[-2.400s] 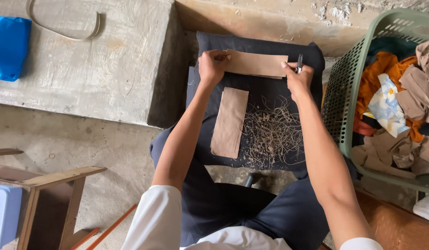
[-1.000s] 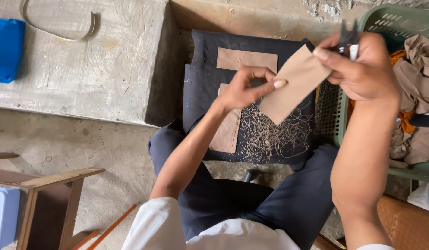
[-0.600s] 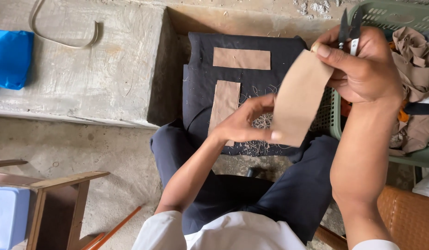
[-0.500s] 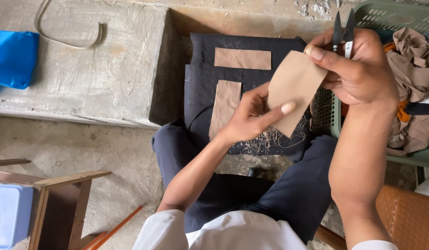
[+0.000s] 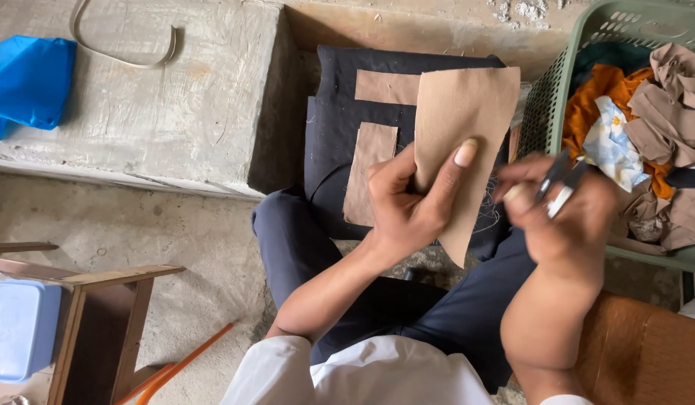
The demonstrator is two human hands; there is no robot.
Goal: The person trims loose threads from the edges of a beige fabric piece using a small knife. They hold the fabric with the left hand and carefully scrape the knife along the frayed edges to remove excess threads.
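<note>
Left hand (image 5: 407,206), raised over the lap, fingers pinching the lower left edge of a tan fabric piece (image 5: 464,142), thumb pressed flat on its face; where a moment ago both hands shared the piece, the right hand (image 5: 569,217) has now let go, so the fabric hangs from the left hand alone, held upright and facing the camera; right hand just right of the piece, fingers closed round small metal thread snips (image 5: 561,187), blades pointing up and toward the fabric's right edge; judged, the piece is presented for trimming. Beneath, a dark cloth (image 5: 332,120) spread over the lap, bearing two more tan pieces, one lying crosswise at the far side (image 5: 385,86), one lengthwise nearer (image 5: 368,172), with loose thread clippings (image 5: 488,217) partly hidden behind the raised piece. Containers: green plastic basket (image 5: 546,105), far right, heaped with brown, orange and floral-printed cloth; pale blue plastic tub (image 5: 17,330), near left, contents not visible. Also: concrete ledge (image 5: 137,105); blue bag (image 5: 28,82); wooden stool (image 5: 107,315).
</note>
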